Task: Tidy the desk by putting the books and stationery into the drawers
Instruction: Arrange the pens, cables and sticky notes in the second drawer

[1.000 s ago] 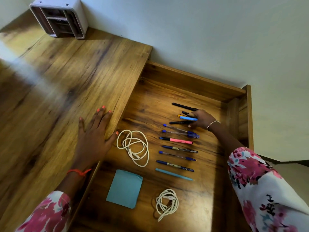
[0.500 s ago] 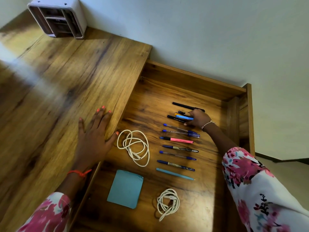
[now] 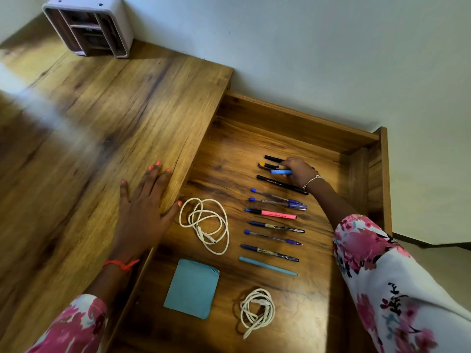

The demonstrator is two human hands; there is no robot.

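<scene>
An open wooden drawer (image 3: 293,123) holds a row of several pens. My right hand (image 3: 299,170) reaches to the far end of the row and grips a light blue marker (image 3: 280,172), next to a yellow-capped dark marker (image 3: 266,165) and a black pen (image 3: 272,158). A long black pen (image 3: 277,184) lies just nearer. Below it lie blue pens (image 3: 277,201), a pink pen (image 3: 276,214) and a teal pen (image 3: 267,265). My left hand (image 3: 145,207) rests flat on the desk top (image 3: 89,128) at the drawer's edge.
In the drawer also lie a coiled white cable (image 3: 205,224), a second smaller white cable (image 3: 257,310) and a teal notepad (image 3: 192,287). A white desk organiser (image 3: 89,24) stands at the back left against the wall.
My right hand has moved the light blue marker farther up the row, away from the long black pen, which now lies uncovered. The left hand has stayed put.
</scene>
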